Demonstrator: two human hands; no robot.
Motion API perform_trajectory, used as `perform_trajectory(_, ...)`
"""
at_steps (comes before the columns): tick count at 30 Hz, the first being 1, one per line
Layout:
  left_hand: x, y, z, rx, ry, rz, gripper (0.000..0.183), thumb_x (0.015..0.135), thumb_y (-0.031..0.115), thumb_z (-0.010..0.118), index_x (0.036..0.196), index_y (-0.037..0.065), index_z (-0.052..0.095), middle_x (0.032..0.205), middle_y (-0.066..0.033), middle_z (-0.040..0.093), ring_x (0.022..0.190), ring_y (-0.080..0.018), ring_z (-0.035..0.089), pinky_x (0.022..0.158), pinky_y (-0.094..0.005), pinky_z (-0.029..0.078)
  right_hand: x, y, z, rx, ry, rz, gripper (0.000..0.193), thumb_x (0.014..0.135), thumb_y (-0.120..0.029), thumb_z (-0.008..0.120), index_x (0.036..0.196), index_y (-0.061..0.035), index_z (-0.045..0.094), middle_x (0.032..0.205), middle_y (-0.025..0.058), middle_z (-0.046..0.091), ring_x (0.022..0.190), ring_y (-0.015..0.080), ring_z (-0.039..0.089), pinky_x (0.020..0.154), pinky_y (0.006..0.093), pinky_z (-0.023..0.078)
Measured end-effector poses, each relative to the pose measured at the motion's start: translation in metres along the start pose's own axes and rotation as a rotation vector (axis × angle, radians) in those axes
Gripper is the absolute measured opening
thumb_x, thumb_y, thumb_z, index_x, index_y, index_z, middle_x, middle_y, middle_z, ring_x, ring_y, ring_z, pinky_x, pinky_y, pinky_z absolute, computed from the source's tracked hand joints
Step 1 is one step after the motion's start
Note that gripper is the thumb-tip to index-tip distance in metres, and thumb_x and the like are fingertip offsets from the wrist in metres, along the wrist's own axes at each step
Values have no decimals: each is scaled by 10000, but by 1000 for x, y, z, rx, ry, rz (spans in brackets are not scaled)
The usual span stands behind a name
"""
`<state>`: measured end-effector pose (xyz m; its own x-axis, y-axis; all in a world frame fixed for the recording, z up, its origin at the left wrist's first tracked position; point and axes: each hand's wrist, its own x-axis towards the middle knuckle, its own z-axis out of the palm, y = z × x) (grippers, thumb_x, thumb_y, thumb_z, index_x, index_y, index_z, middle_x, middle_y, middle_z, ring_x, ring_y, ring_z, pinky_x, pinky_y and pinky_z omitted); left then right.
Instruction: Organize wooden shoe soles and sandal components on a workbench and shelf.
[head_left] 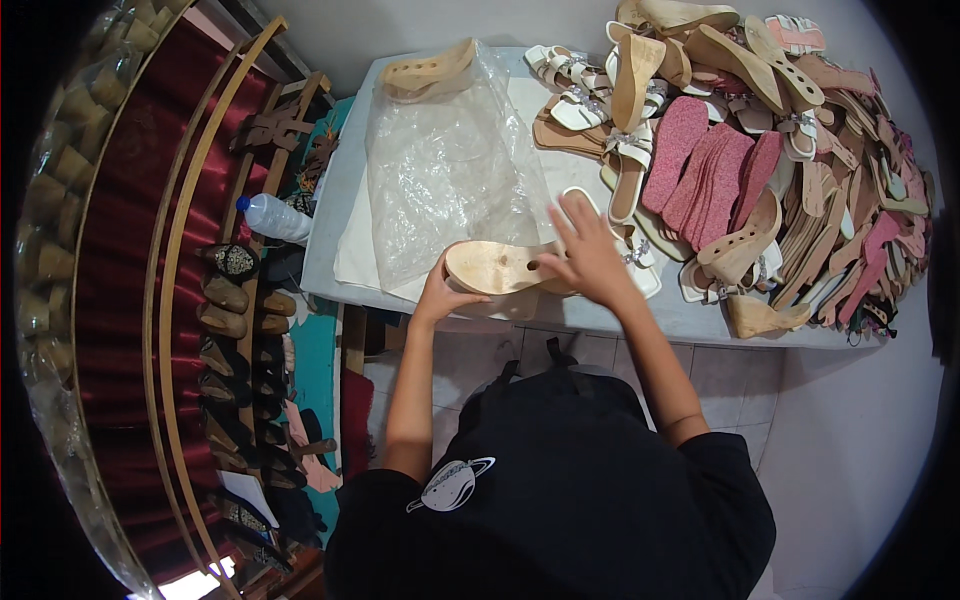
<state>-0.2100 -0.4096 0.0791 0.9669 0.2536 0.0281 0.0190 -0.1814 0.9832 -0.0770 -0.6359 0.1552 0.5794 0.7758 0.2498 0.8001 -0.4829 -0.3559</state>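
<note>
the left hand (437, 297) grips the wooden sole (497, 268) by its rounded end, over the table's (670, 325) front edge; the right hand (592, 255) spreads open above, apparently mid-handling; steadiness seems called for next.

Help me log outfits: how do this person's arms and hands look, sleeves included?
The left hand and right hand are ungloved, the forearms bare. The sleeves are short and black; the black top has a white ringed-planet print.
</note>
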Motion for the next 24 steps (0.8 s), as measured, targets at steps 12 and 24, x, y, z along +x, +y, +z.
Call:
perform_trajectory(12, 1, -4, 0, -50, -48, 44, 984, 468, 127, 884, 1292, 38, 353, 1231, -95, 482, 1161, -209, 452, 979, -333, 371, -12, 2, 39, 94, -137, -110, 598, 899, -446, 423, 1336, -45, 352, 1392, 130, 354, 1309, 338, 272, 1054, 543, 157)
perform_trajectory(24, 0, -43, 24, -122, 24, 10, 876, 498, 56, 864, 1244, 20, 408, 1205, -88, 529, 1088, -192, 527, 898, -327, 460, -58, 74, 5, 481, 22, 73, 891, 674, -237, 778, 1389, -96, 266, 1403, 133, 318, 1302, 315, 296, 1046, 423, 287)
